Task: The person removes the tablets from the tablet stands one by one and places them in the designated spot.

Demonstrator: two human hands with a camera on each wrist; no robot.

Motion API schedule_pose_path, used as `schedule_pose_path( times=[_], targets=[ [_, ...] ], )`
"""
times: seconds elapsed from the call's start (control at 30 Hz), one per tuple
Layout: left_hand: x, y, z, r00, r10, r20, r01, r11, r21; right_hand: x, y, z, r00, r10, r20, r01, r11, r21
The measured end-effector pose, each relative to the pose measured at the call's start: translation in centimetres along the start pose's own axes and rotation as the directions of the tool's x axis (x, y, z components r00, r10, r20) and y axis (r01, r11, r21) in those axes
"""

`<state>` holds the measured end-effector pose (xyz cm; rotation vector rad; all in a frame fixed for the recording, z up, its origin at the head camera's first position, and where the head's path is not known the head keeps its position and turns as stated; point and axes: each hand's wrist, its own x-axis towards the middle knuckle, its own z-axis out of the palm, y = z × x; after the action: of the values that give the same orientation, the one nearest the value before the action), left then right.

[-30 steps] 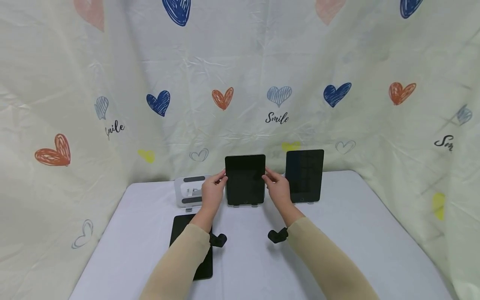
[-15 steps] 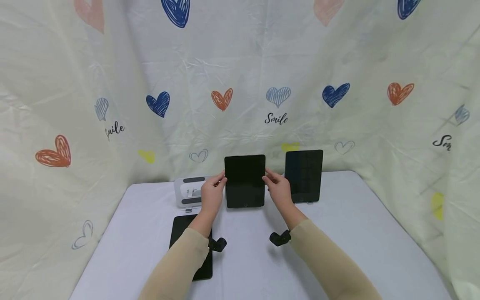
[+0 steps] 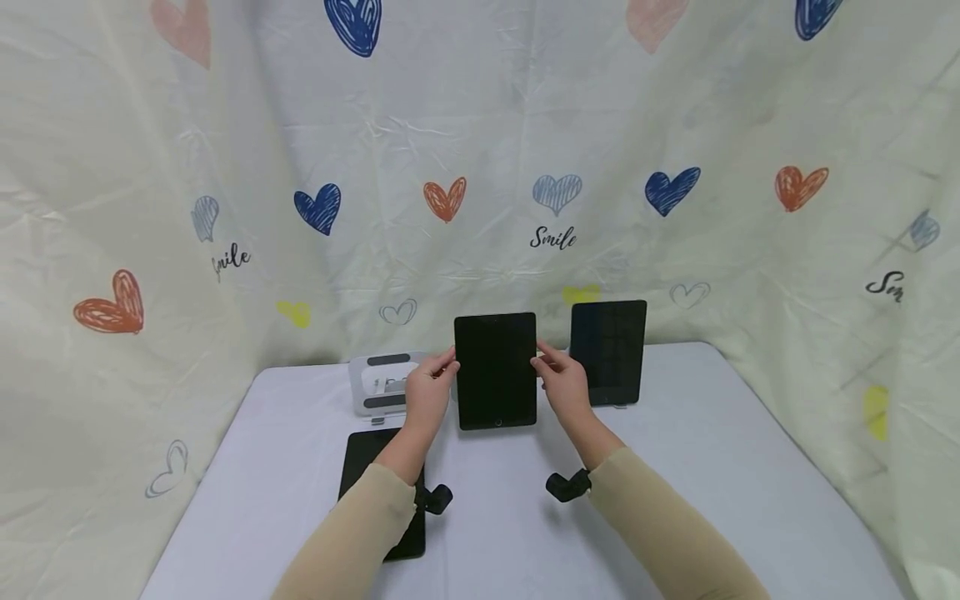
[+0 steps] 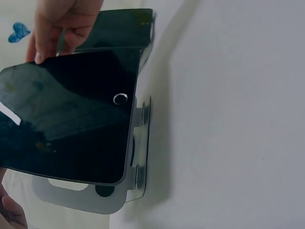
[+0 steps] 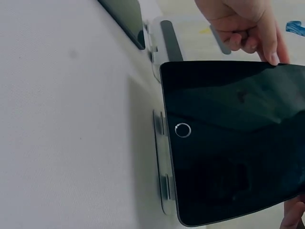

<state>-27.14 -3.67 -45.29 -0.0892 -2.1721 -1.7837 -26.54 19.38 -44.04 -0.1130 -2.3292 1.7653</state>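
Observation:
A black tablet (image 3: 495, 371) with a dark screen stands upright between my hands, just above the white table (image 3: 712, 467). My left hand (image 3: 431, 388) pinches its left edge and my right hand (image 3: 562, 383) pinches its right edge. In the left wrist view the tablet (image 4: 71, 124) hangs just in front of a silver stand (image 4: 139, 157), its lower edge off the stand's lip. The right wrist view shows the same tablet (image 5: 238, 138) and stand (image 5: 162, 162). In the head view this stand is hidden behind the tablet.
A second dark tablet (image 3: 608, 352) leans on a stand at the right. An empty silver stand (image 3: 381, 383) sits at the left. A third tablet (image 3: 378, 492) lies flat under my left forearm. A heart-print cloth (image 3: 225, 208) surrounds the table.
Both hands have drawn the middle tablet off its stand, toward me and slightly right. The stand's feet, visible under it one second ago, are now hidden.

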Motion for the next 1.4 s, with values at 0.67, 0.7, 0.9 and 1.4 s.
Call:
schedule_pose_path(
  times=[0.67,0.7,0.9,1.4],
  targets=[
    [-2.2,-0.8,-0.9,0.99,-0.12,0.071,0.119,0.993,0.015,-1.3,0.7,-0.4,0.983,0.144,0.113,-0.145,0.989,0.003],
    [-2.3,-0.8,-0.9,0.989,-0.126,0.074,0.125,0.992,0.017,-1.4,0.8,-0.4,0.981,0.149,0.12,-0.151,0.988,0.008],
    [-2.9,-1.1,-1.2,0.981,-0.157,0.111,0.153,0.987,0.04,-1.9,1.3,-0.6,0.972,0.175,0.157,-0.182,0.983,0.033],
    [-4.8,-1.8,-2.1,0.956,-0.222,0.192,0.185,0.963,0.194,-3.4,2.8,-0.9,0.944,0.247,0.218,-0.238,0.969,-0.066]
  ],
)
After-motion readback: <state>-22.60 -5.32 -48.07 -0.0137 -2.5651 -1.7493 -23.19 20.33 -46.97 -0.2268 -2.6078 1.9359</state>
